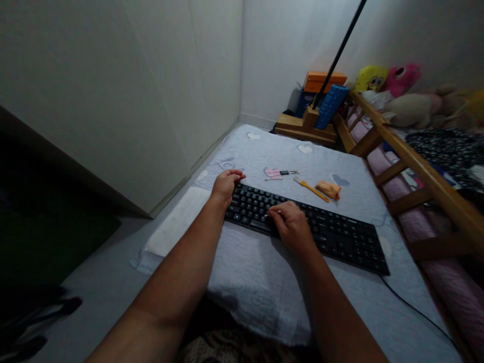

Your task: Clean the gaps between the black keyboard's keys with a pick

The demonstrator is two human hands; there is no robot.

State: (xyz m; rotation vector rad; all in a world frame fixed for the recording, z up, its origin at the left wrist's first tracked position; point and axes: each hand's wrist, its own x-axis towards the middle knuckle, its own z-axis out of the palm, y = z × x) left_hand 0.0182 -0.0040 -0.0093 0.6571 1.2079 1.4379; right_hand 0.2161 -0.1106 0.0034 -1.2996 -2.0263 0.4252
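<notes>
A black keyboard [344, 233] lies slanted across a cloth-covered table. At its left end, my left hand [224, 187] is closed around the far corner, fingers curled past the edge. My right hand [293, 224] hovers low over the keys near the space bar. Its thumb and forefinger pinch a thin white stick that looks like a cotton swab, mostly hidden by the fingers. Beyond the keyboard lie another cotton swab [274, 179], a small tool with a black grip [285, 173], a yellow-handled brush [313, 189] and a crumpled orange-brown cloth [328, 190].
A folded white cloth [176, 222] rests left of the keyboard. The keyboard cable [414, 307] trails off to the lower right. A pale cabinet [181, 91] borders the left side, and a wooden bed rail [427, 161] runs along the right. Boxes [325, 80] stand at the back.
</notes>
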